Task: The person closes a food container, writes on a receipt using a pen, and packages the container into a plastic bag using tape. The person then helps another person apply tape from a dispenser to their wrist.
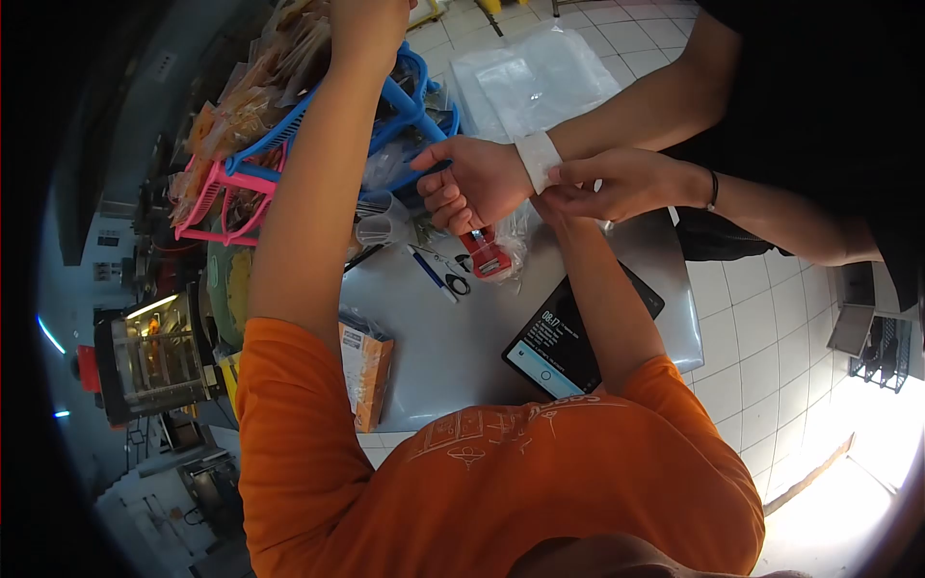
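Observation:
My left forearm [323, 183] reaches up past the blue basket and leaves the picture at the top, so my left hand is out of sight. My right forearm [602, 279] extends over the table to just below a co-worker's wrist. What shows of my right hand [549, 210] is a small part; the co-worker's fingers hide the rest. Around that person's wrist is a wide white band [538, 162]. Their other hand [626, 183], with a thin black band at its wrist, pinches the white band's edge. The banded hand [479, 183] faces palm up, fingers slightly curled.
A tablet [568, 347] showing 08:17 lies on the metal table [443, 356]. About it are an orange-and-white box [364, 371], a red device [488, 255] and a pen [427, 267]. Blue [409, 106] and pink baskets [207, 207] stand beyond, beside clear plastic bags [530, 82].

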